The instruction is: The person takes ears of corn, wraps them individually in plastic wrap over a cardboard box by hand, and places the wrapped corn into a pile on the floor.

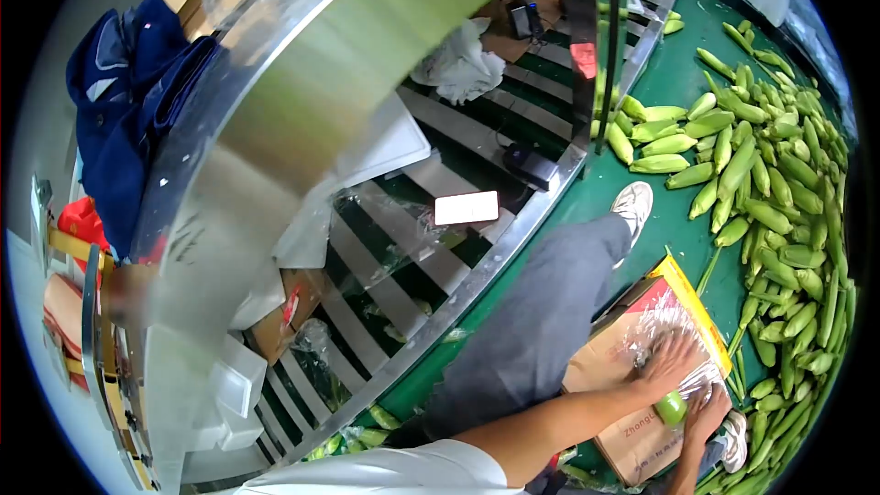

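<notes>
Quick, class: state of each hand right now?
Left hand: open, on clear, crinkled plastic film over a brown cardboard box.
Right hand: close by on the film; whether gripping cannot be told.

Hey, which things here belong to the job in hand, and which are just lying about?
Job in hand:
left hand
right hand
cardboard box
clear film
green item between the hands, too unclear to name
probably the corn heap

Apparently lying about:
phone
crumpled white plastic
dark blue clothing
</notes>
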`<state>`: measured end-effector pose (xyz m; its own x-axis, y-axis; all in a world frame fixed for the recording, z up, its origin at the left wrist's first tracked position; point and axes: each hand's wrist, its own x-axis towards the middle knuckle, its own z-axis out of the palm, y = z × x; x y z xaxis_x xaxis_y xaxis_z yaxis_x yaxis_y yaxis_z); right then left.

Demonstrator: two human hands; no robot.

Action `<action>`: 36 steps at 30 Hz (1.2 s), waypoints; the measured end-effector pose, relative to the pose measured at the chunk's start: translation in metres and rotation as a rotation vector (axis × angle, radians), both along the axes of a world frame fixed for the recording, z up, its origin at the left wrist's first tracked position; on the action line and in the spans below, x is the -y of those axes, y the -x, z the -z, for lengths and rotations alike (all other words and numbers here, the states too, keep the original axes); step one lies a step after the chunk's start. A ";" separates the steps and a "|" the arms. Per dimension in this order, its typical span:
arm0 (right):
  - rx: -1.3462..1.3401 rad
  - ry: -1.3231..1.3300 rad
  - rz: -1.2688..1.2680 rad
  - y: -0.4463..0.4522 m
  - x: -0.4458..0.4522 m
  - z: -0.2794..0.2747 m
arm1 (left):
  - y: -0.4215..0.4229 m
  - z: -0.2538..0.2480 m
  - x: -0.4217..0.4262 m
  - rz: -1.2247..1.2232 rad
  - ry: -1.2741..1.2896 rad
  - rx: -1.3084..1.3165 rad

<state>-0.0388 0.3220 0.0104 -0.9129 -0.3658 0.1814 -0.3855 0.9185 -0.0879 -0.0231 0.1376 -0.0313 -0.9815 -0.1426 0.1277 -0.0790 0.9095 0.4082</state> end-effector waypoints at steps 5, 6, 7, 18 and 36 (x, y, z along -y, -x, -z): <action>0.462 0.378 0.148 0.045 0.018 -0.022 | 0.011 -0.041 0.018 0.596 -0.036 -0.036; 0.461 0.321 0.151 0.046 0.014 -0.022 | 0.004 -0.027 0.019 0.563 0.010 -0.213; 0.421 0.309 0.120 0.047 0.008 -0.018 | 0.011 -0.021 0.026 0.616 0.078 -0.246; 0.323 -0.211 -0.086 0.016 0.046 -0.060 | -0.031 0.005 0.023 0.758 -0.282 0.390; 0.955 0.853 0.533 -0.230 -0.077 -0.149 | -0.142 -0.149 0.038 1.008 -0.443 0.430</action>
<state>0.1913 0.3992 0.1596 -0.8014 -0.0305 -0.5973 0.5181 0.4636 -0.7188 0.1192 0.0994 0.1178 -0.6264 0.7722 -0.1065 0.3856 0.4257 0.8186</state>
